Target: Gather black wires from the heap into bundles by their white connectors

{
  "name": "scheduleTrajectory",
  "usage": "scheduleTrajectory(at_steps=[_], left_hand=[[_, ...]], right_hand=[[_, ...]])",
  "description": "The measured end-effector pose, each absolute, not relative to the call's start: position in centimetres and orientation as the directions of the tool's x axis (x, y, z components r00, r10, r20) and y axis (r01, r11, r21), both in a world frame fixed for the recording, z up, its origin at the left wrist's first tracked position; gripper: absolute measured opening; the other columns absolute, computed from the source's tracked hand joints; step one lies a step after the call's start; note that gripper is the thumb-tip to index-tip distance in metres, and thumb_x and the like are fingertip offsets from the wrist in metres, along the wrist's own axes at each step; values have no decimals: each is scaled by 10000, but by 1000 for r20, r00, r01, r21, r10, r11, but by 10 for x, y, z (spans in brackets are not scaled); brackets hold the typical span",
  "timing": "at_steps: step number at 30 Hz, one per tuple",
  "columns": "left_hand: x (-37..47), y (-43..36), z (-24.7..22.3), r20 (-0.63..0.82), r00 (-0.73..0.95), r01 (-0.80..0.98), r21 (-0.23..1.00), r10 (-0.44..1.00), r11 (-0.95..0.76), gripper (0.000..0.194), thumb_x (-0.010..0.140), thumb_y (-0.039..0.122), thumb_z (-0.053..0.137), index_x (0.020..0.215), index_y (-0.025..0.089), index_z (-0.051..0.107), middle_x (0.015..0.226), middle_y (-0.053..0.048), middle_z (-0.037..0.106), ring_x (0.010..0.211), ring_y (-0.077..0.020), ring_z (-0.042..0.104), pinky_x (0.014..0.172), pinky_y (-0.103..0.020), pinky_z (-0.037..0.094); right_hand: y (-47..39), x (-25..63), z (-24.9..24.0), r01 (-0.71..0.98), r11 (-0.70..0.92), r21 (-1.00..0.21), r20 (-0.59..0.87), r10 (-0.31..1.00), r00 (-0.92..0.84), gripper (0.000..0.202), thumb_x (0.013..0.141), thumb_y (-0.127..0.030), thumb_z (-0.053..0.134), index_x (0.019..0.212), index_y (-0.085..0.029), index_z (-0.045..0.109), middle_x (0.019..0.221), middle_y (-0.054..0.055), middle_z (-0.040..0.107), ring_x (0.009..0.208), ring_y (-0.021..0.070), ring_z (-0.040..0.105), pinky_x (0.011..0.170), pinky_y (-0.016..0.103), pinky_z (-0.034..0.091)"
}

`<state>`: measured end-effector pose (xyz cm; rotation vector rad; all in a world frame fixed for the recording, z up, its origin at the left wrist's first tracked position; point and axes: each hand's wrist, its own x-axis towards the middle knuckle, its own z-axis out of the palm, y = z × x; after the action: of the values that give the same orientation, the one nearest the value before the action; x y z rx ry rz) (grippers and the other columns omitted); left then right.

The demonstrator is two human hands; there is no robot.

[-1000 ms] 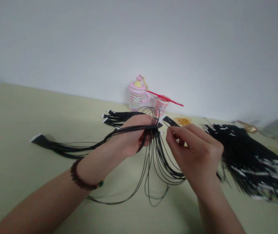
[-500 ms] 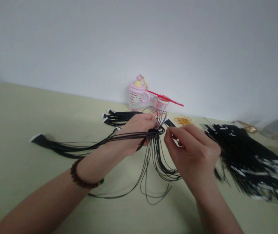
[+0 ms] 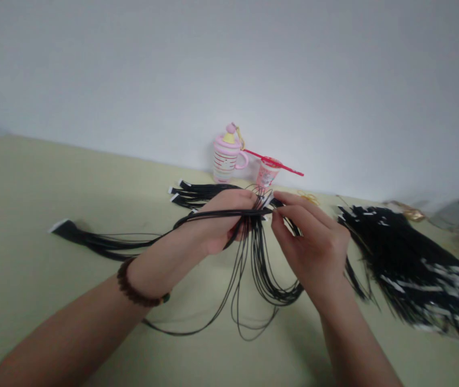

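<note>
My left hand (image 3: 227,215), with a beaded bracelet on its wrist, is closed around a bundle of thin black cables (image 3: 258,258). Loops of the bundle hang below the hand over the table. Several strands run left across my wrist to a flat end with a white connector (image 3: 59,226). The fingers of my right hand (image 3: 312,234) pinch the black strands just right of the left hand. A white connector (image 3: 267,201) shows between the two hands. Part of the bundle is hidden behind my fingers.
Tied cables (image 3: 205,189) with white ends lie behind my left hand. A pink lidded mug (image 3: 224,158) and a small cup (image 3: 267,174) under a red stick (image 3: 289,169) stand by the wall. Yellow rubber bands (image 3: 309,198) lie behind my right hand; a large cable pile (image 3: 407,258) is at right.
My right hand has shifted slightly left and up, its fingers now meeting the strands beside my left hand. The strands over my left wrist are drawn closer together and further right.
</note>
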<state>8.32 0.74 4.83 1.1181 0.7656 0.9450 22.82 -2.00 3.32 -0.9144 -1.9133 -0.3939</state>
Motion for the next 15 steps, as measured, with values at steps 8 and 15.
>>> scheduleTrajectory(at_steps=[8,15], left_hand=[[85,12,46,-74,425,-267,942,902,203,96,673,136,548,612,155,477,507,51,328,401,-30,276,370,-159,197],[87,21,41,-149,341,-473,826,928,306,66,642,97,572,609,141,535,525,16,495,405,-48,414,388,-162,312]], right_hand=[[-15,226,31,725,682,-99,859,426,-284,146,794,-52,520,763,-165,607,921,62,680,886,127,635,827,254,509],[-12,232,35,752,656,-63,871,403,-280,125,772,-104,581,857,-152,658,976,109,667,930,184,623,838,332,508]])
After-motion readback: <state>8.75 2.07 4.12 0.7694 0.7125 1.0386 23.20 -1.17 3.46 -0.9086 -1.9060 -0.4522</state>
